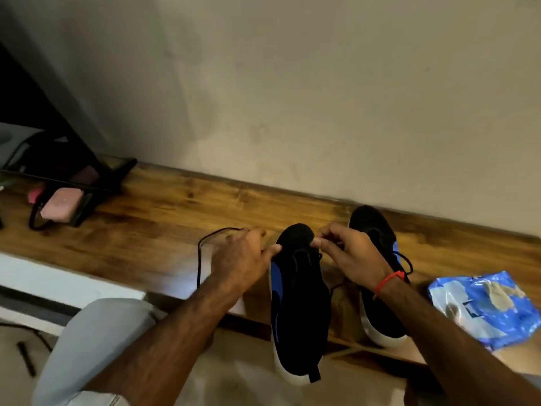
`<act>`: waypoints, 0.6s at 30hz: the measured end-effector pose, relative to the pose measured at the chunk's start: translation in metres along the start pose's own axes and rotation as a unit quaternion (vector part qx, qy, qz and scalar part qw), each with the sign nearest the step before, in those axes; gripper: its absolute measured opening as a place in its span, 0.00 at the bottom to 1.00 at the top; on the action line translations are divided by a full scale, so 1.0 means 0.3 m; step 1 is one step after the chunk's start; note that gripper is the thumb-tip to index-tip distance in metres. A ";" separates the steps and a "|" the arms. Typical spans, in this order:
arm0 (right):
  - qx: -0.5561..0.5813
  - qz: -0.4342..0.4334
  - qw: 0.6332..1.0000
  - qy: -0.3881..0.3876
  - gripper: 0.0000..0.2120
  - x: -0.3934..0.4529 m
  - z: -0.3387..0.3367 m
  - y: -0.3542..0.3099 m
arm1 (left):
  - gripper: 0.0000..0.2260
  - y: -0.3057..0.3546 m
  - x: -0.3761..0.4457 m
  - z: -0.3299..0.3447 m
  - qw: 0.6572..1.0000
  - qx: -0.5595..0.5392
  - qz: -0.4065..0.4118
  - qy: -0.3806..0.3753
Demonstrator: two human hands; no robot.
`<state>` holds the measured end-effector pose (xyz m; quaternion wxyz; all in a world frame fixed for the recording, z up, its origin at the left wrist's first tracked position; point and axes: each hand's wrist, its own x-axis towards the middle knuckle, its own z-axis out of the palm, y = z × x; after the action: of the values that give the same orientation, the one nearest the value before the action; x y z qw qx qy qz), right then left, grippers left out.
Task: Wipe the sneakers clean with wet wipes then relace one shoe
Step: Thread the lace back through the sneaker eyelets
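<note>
My right hand (355,253) fingers (317,244) pinched narrow on lace end at near sneaker (298,291) toe-side eyelets. My left hand (244,253) fingers (275,249) curled on shoe's edge, steadying; black lace (202,253) loops out over bench (164,218) beside it. Judgement: relacing under way. Keep shoe braced, feed tip straight through eyelet, pull slack evenly. Second sneaker (377,230) just behind right hand, partly covered. Wipes pack (480,309) at right edge. Eyelets lost in black fabric; lace tip hidden between fingers; whether left holds lace, cannot tell.
</note>
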<state>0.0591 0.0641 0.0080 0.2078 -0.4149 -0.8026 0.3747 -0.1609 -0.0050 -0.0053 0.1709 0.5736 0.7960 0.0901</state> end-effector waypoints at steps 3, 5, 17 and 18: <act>-0.053 -0.071 0.993 -0.074 0.06 0.025 0.026 0.014 | 0.21 0.070 -0.020 0.047 0.993 -0.099 -0.003 -0.069; -0.058 -0.066 0.992 -0.088 0.05 0.031 0.032 0.034 | 0.21 0.102 -0.037 0.074 0.992 -0.088 -0.005 -0.085; -0.151 0.023 0.986 -0.064 0.06 0.037 0.147 0.091 | 0.09 0.082 0.006 0.083 0.981 -0.148 -0.035 -0.122; -0.150 0.028 0.987 -0.055 0.05 0.038 0.153 0.090 | 0.08 0.079 0.006 0.084 0.977 -0.168 -0.046 -0.119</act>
<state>0.0367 0.0640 -0.0417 0.0882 -0.4427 -0.8481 0.2775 -0.1312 0.0030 -0.0208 0.3625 0.5059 0.7691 0.1455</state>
